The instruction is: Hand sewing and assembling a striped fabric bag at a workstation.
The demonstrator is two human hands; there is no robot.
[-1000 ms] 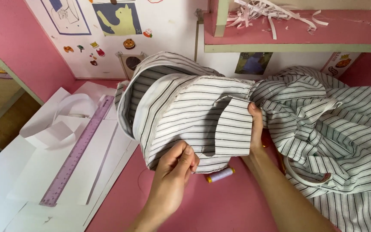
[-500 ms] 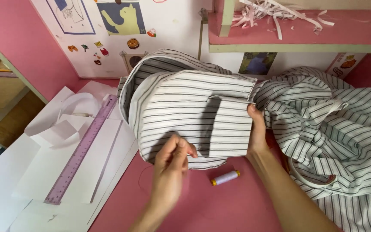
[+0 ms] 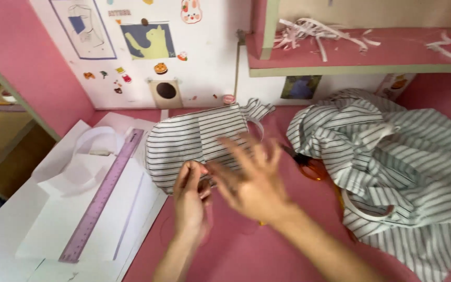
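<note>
- Lying flat on the pink table (image 3: 267,256): small striped fabric piece (image 3: 197,143), just far of both hands.
- Left hand (image 3: 191,201): fingers curled, pinching its near edge.
- Right hand (image 3: 251,180): blurred, fingers spread wide, holding nothing.
- Purple ruler (image 3: 103,196): left, on white paper (image 3: 37,219).
- Striped garment heap (image 3: 392,156): right.

Surface: a pink desk surface (image 3: 267,256).
Wall: a white back panel (image 3: 204,62) bore small stickers.
Shelf: a pink, green-edged shelf (image 3: 361,62) held white paper shreds (image 3: 314,36).

Left hand (image 3: 191,201) pinched closed; right hand (image 3: 251,180) spread open, blurred.
</note>
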